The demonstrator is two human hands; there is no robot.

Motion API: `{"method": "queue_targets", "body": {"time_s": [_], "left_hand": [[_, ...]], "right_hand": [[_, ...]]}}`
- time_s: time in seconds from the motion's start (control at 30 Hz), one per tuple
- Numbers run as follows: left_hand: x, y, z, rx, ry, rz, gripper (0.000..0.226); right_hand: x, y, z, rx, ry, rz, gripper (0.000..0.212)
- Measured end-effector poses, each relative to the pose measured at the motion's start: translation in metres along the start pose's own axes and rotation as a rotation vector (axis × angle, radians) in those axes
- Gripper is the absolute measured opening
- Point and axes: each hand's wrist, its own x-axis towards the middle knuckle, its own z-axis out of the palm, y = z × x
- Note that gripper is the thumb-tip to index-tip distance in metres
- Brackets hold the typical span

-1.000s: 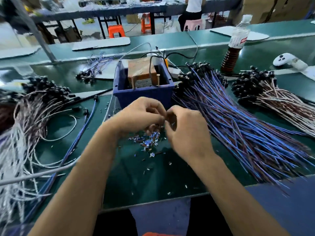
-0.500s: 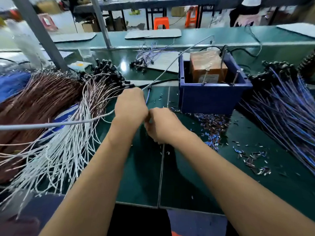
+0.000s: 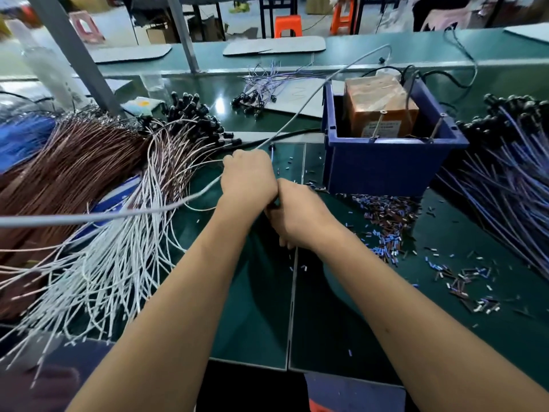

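We look down at two bare forearms that meet at the middle of a green table (image 3: pixel 255 307). The left hand (image 3: pixel 248 179) is closed into a fist with its back toward us, knuckles pointing away. A thin blue wire (image 3: pixel 272 157) with a small black end comes up out of the far side of that fist, so the left hand grips it, though the fingertips are hidden. The right hand (image 3: pixel 298 217) presses against the left at the thumb side. Its fingers (image 3: pixel 283 240) curl down and under the palm, and we cannot tell whether they hold anything.

A thick grey cable (image 3: pixel 89 217) crosses from the left edge, disappears behind the left hand and rises toward the upper right. We cannot tell if the hand touches it.

Left of the hands lies a fanned pile of white and brown wires (image 3: pixel 104 263). Just right of them stands a blue bin (image 3: pixel 386 171) holding a brown box (image 3: pixel 380 108), with cut wire scraps (image 3: pixel 386 224) scattered in front. A bundle of blue wires (image 3: pixel 505 191) lies at the far right.
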Motion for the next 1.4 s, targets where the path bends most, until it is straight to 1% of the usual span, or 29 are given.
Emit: {"method": "queue_targets", "body": {"time_s": [0.03,0.07,0.1,0.17,0.2,0.23,0.3,0.33,0.37,0.43,0.5,0.53,0.6,0.67,0.73,0.77,0.83,0.87,0.93,0.97,1.0,1.03,1.07,1.1,1.17,1.2,1.27,1.3,1.4], "left_hand": [[0.001,0.002,-0.004,-0.132,0.02,-0.019,0.018],[0.001,0.005,-0.008,-0.309,0.037,-0.058,0.016],[0.001,0.009,-0.011,-0.537,0.047,-0.107,0.018],[-0.002,0.023,-0.021,-1.098,0.033,-0.224,0.019],[-0.005,0.029,-0.027,-1.343,0.025,-0.277,0.018],[-0.007,0.034,-0.033,-1.523,0.026,-0.309,0.016],[-0.012,0.042,-0.049,-1.753,0.035,-0.315,0.018],[-0.013,0.044,-0.056,-1.839,0.027,-0.299,0.021],[-0.014,0.047,-0.064,-1.919,0.002,-0.277,0.023],[-0.013,0.049,-0.08,-2.046,-0.05,-0.229,0.023],[-0.012,0.048,-0.094,-2.136,-0.062,-0.196,0.023],[-0.011,0.048,-0.1,-2.166,-0.055,-0.185,0.025],[-0.01,0.043,-0.109,-2.181,0.001,-0.17,0.027],[-0.01,0.039,-0.116,-2.19,0.072,-0.157,0.029],[-0.01,0.039,-0.12,-2.217,0.129,-0.17,0.031],[-0.01,0.038,-0.12,-2.196,0.186,-0.186,0.031],[-0.013,0.042,-0.116,-2.034,0.379,-0.18,0.027],[-0.016,0.047,-0.111,-1.916,0.483,-0.131,0.026],[-0.026,0.062,-0.096,-1.638,0.688,0.043,0.024],[-0.034,0.074,-0.086,-1.473,0.766,0.162,0.021],[-0.043,0.085,-0.073,-1.288,0.799,0.295,0.019],[-0.052,0.096,-0.059,-1.082,0.788,0.434,0.019],[-0.059,0.105,-0.044,-0.885,0.747,0.56,0.02],[-0.064,0.112,-0.029,-0.737,0.676,0.663,0.022],[-0.071,0.121,-0.006,-0.617,0.506,0.788,0.025],[-0.072,0.123,0.002,-0.611,0.442,0.807,0.026],[-0.073,0.123,0.012,-0.614,0.377,0.794,0.027],[-0.072,0.122,0.016,-0.612,0.368,0.78,0.028],[-0.069,0.114,0.024,-0.587,0.397,0.752,0.026]], "right_hand": [[0.0,0.001,0.0,0.017,0.007,0.003,0.017],[0.0,0.002,0.0,0.085,0.022,0.005,0.022],[-0.002,0.003,0.001,0.197,0.044,0.005,0.031],[-0.008,0.004,0.005,0.592,0.078,0.019,0.039],[-0.014,0.002,0.005,0.794,0.085,0.031,0.039],[-0.019,0.001,0.004,0.923,0.094,0.027,0.039],[-0.028,0.001,0.0,1.029,0.113,-0.006,0.041],[-0.032,0.003,-0.003,1.092,0.094,-0.021,0.044],[-0.036,0.005,-0.009,1.175,0.044,-0.039,0.045],[-0.044,0.013,-0.021,1.312,-0.113,-0.109,0.04],[-0.052,0.025,-0.036,1.353,-0.247,-0.177,0.033],[-0.053,0.034,-0.043,1.334,-0.261,-0.209,0.031],[-0.054,0.054,-0.06,1.229,-0.219,-0.252,0.029],[-0.056,0.078,-0.075,1.181,-0.178,-0.267,0.028],[-0.058,0.103,-0.088,1.138,-0.152,-0.256,0.027],[-0.059,0.114,-0.092,1.076,-0.134,-0.231,0.027],[-0.062,0.135,-0.097,0.953,-0.089,-0.153,0.028],[-0.064,0.144,-0.099,0.915,-0.066,-0.115,0.027],[-0.064,0.155,-0.098,0.864,-0.028,-0.08,0.024],[-0.064,0.158,-0.098,0.84,-0.007,-0.076,0.023],[-0.063,0.159,-0.097,0.819,0.011,-0.081,0.021],[-0.063,0.159,-0.097,0.815,0.025,-0.089,0.02],[-0.063,0.159,-0.097,0.824,0.031,-0.104,0.021],[-0.064,0.158,-0.098,0.841,0.029,-0.123,0.021],[-0.065,0.158,-0.099,0.87,0.004,-0.165,0.018],[-0.066,0.159,-0.099,0.882,-0.005,-0.176,0.024],[-0.067,0.16,-0.099,0.902,-0.002,-0.166,0.033],[-0.068,0.161,-0.099,0.911,0.008,-0.152,0.031],[-0.066,0.163,-0.101,0.927,0.056,-0.115,0.014]]}}
